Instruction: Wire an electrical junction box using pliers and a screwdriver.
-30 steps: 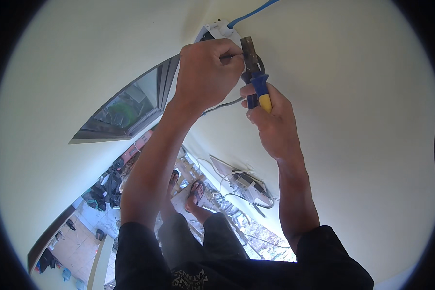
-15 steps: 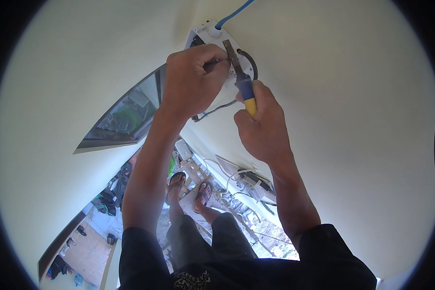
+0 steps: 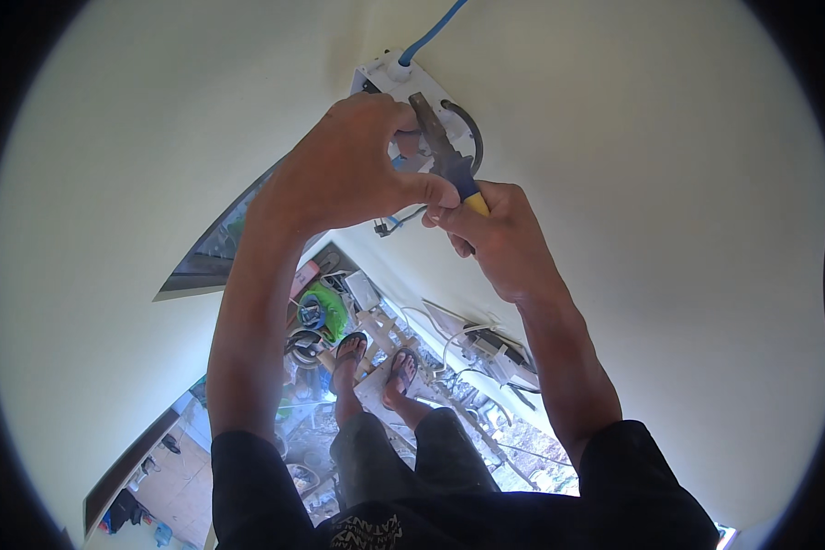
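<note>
My left hand point(image 3: 339, 170) is curled at the open white box point(image 3: 376, 62), fingertips partly hidden behind the pliers point(image 3: 444, 154), its thumb resting on their handle. I cannot make out what those fingertips hold. My right hand point(image 3: 495, 238) grips the blue-and-yellow handled pliers, whose metal jaws point up across the box face. A blue cable point(image 3: 435, 32) enters the box through a white fitting, and a black cable point(image 3: 472, 128) loops from its right side. Below my hands, a thin cable with a small dark end piece point(image 3: 381, 229) hangs along the wall.
A framed window point(image 3: 202, 266) is at left. Lower right, an open panel with cables point(image 3: 500, 357) is on the wall. My sandalled feet point(image 3: 401, 374) stand on boards high over a cluttered floor, with a green item point(image 3: 335, 316) and a tiled area point(image 3: 165, 486) below.
My left thumb has moved away from its fingers, down onto the pliers' handle. The pliers and right hand sit lower in the view, and more floor clutter shows below.
</note>
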A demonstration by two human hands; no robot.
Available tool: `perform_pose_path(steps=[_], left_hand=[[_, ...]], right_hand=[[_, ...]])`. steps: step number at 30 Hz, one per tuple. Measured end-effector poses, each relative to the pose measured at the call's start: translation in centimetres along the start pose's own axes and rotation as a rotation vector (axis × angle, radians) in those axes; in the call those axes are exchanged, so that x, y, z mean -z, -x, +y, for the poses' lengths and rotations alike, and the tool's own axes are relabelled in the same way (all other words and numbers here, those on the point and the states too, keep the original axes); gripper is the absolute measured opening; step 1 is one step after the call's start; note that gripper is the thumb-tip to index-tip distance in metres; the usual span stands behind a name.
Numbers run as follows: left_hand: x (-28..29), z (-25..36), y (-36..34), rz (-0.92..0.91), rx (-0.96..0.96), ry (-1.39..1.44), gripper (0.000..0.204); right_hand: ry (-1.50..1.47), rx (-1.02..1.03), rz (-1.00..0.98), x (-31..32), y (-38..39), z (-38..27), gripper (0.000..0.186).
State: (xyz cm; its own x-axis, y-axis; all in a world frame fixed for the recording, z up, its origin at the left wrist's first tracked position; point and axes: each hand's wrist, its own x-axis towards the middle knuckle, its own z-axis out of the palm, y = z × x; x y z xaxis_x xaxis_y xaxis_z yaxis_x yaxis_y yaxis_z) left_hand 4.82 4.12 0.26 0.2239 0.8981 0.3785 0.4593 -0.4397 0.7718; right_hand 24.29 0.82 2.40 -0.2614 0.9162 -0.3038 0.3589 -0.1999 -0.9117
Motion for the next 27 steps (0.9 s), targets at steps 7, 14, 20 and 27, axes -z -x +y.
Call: perform_pose_path(steps=[7,14,20,27], left_hand=[[0.0,0.5,-0.4,-0.021,0.031,-0.149,0.066],[-0.9,-1.5,-0.8,0.078,-0.011,0.049,0.059],[-3.0,-3.4,-1.2,0.455,0.03,0.288,0.057],[-1.9,-2.4,-0.7,0.289,-0.096,0.187,0.041]], right_hand=[[-0.069,-0.014,-0.193,1.2,-0.6,-1.0,0.021],[-0.311,-0.033,-0.227,0.3,-0.9,-0.3,0.024],[-0.348,0.08,0.086,-1.0,-1.2,-0.6,0.031],[-0.075,0.194,0.19,-1.3,1.5,-0.7,0.031]])
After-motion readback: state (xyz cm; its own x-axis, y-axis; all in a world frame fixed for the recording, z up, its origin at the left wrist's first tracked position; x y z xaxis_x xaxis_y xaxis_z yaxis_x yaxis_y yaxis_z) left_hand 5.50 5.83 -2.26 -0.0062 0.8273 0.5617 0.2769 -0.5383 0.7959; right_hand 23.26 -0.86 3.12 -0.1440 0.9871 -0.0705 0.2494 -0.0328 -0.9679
